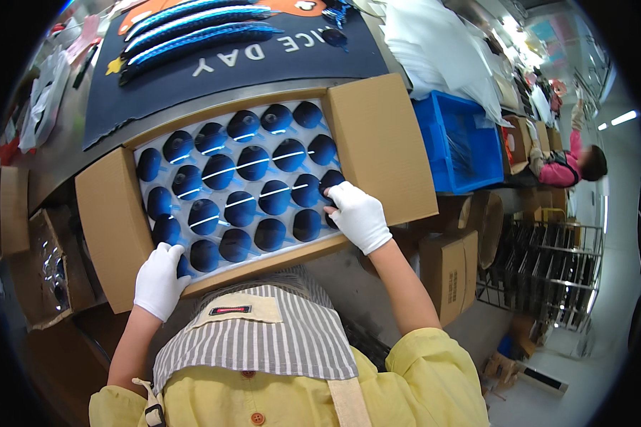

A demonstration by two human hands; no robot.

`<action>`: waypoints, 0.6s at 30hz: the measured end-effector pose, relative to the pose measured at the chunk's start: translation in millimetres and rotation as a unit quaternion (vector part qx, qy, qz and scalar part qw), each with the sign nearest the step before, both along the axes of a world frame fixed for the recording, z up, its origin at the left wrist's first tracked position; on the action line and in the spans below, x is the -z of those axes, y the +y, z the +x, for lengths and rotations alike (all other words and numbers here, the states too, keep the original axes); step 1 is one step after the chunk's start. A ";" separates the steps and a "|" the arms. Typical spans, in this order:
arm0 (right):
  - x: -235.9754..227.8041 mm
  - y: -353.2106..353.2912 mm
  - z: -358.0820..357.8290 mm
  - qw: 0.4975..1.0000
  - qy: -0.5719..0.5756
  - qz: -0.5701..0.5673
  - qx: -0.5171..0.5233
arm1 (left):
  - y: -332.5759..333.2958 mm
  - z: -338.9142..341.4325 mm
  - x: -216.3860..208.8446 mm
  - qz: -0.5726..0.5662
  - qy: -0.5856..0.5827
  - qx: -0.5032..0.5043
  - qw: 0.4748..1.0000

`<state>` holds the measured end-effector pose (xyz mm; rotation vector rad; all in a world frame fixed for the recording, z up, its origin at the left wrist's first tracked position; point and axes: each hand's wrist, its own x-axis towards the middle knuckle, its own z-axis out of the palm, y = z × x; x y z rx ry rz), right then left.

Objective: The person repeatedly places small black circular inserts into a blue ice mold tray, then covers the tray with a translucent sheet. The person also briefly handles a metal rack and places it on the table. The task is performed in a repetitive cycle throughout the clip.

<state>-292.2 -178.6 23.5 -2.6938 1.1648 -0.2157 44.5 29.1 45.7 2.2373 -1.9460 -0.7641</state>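
A cardboard box (434, 206) lies tilted before me with its side flaps folded out. Inside, a white tray holds rows of glossy round dark-blue lenses (253, 163) with pale blue tabs; bright light streaks cross them. My left hand (160, 281), in a white glove, is at the near left corner, thumb and fingers apart beside the corner lens (183, 267). My right hand (360, 217), gloved too, reaches over the right edge. Its thumb and bent forefinger are apart, touching or close by the end lens (331, 181). Its other fingertips are partly hidden.
Behind the box, a dark mat (263, 67) carries long shiny blue pieces (199, 43). To the right stand a blue crate (459, 142), white sheets (441, 50), a closed carton (449, 274) and a metal rack (548, 263). A person in pink (563, 167) is farther off. Left, an open carton (53, 270) stands lower.
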 end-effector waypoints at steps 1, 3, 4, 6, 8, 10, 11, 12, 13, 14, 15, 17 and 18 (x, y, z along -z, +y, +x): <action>-0.6 -2.5 4.7 1.000 -0.021 0.004 -0.010 | 0.1 -0.1 -3.0 -0.007 0.009 0.001 1.000; -2.4 -8.4 13.9 0.998 0.038 0.055 0.005 | -1.7 -3.1 -9.1 -0.041 0.049 -0.037 0.997; -3.0 -11.8 18.2 0.998 0.027 0.054 -0.005 | -5.1 -6.4 -11.0 -0.029 0.068 -0.073 0.995; -4.1 -16.7 23.6 0.996 0.050 0.067 -0.009 | -12.6 -19.9 -14.3 -0.121 0.111 -0.090 0.982; -4.4 -19.0 25.5 0.993 0.075 0.093 0.000 | -27.1 -39.7 -13.2 -0.212 0.113 -0.056 0.969; -3.8 -18.8 25.1 0.992 0.067 0.103 0.001 | -51.4 -59.5 -5.3 -0.220 0.082 -0.024 0.972; -3.0 -18.1 24.8 0.994 0.050 0.095 -0.007 | -67.0 -69.4 1.2 -0.259 0.084 -0.025 0.962; -2.1 -17.4 24.1 0.995 0.033 0.094 -0.013 | -79.7 -76.1 7.5 -0.206 0.079 -0.020 0.975; -0.6 -16.8 24.2 0.996 0.025 0.086 -0.017 | -90.7 -81.1 13.8 -0.183 0.048 -0.003 0.982; 0.2 -16.6 24.1 0.995 0.044 0.092 -0.011 | -98.4 -84.1 19.3 -0.160 0.036 0.006 0.986; 1.5 -16.5 24.6 0.994 0.053 0.093 -0.009 | -104.0 -83.9 24.4 -0.140 0.021 0.011 0.990; 1.9 -17.0 25.3 0.993 0.067 0.094 -0.004 | -105.5 -81.6 31.4 -0.123 0.013 0.008 0.992; 1.1 -17.8 26.0 0.994 0.060 0.092 -0.009 | -103.9 -78.8 33.3 -0.139 0.014 0.001 0.990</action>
